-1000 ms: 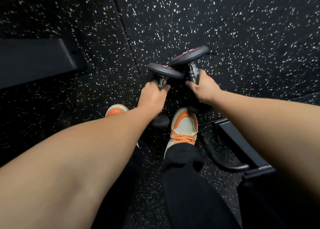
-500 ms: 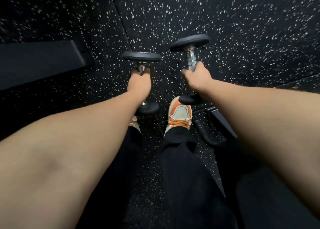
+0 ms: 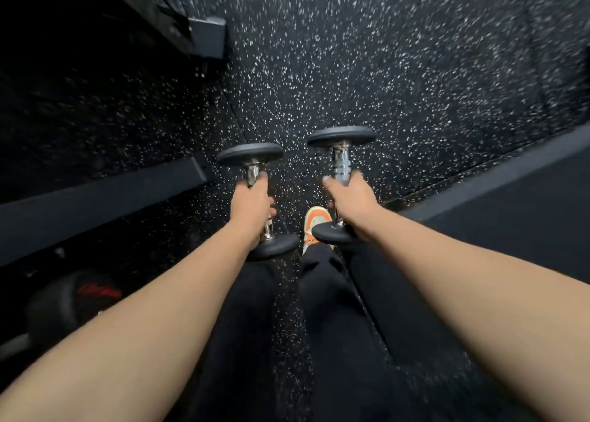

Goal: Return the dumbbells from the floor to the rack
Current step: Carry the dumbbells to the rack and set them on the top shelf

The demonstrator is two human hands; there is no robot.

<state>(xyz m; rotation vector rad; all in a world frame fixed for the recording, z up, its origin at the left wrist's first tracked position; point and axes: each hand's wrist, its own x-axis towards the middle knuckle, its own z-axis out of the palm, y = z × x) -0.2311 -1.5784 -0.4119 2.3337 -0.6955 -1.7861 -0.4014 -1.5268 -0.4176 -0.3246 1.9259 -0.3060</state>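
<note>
I hold two small dumbbells with black round ends and chrome handles, both lifted off the speckled floor. My left hand (image 3: 250,206) is closed around the handle of the left dumbbell (image 3: 250,154), whose far end points away from me. My right hand (image 3: 352,203) grips the handle of the right dumbbell (image 3: 341,136), held about parallel to the other and a short gap apart. A dark rack rail (image 3: 105,195) runs along the left, with a black dumbbell end bearing a red logo (image 3: 75,300) resting low at the left edge.
Black rubber floor with white flecks (image 3: 383,70) stretches ahead. A second dark frame piece (image 3: 204,37) stands at the upper left. A dark bench or platform (image 3: 510,204) fills the right side. My orange-and-white shoe (image 3: 314,219) shows between the dumbbells, above my black trousers.
Both dumbbells have risen from the floor and the view has swung forward. The rack rail on the left has come closer and a racked dumbbell has come into view.
</note>
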